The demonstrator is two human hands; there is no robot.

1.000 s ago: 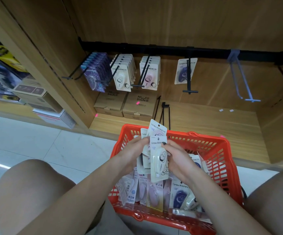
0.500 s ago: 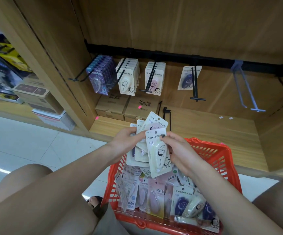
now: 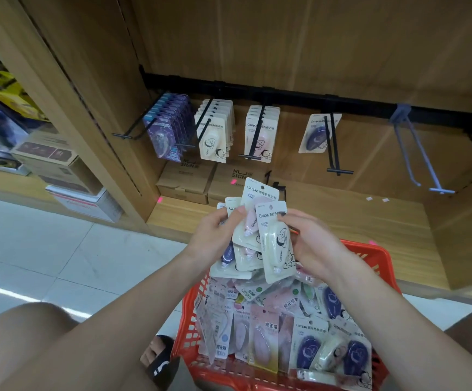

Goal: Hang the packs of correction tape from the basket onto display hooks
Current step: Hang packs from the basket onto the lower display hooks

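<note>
Wooden shelving (image 3: 313, 38) fills the view in front of you, with a black rail (image 3: 285, 97) of hooks (image 3: 335, 145) that already carry some packs (image 3: 213, 136). Below, your red basket (image 3: 381, 255) stands on the tiled floor (image 3: 59, 249), full of loose correction tape packs. Above it, your left hand (image 3: 215, 238) grips a fanned bundle (image 3: 246, 241) of packs, and your right hand (image 3: 311, 241) pinches the front cream pack (image 3: 275, 244) of it.
</note>
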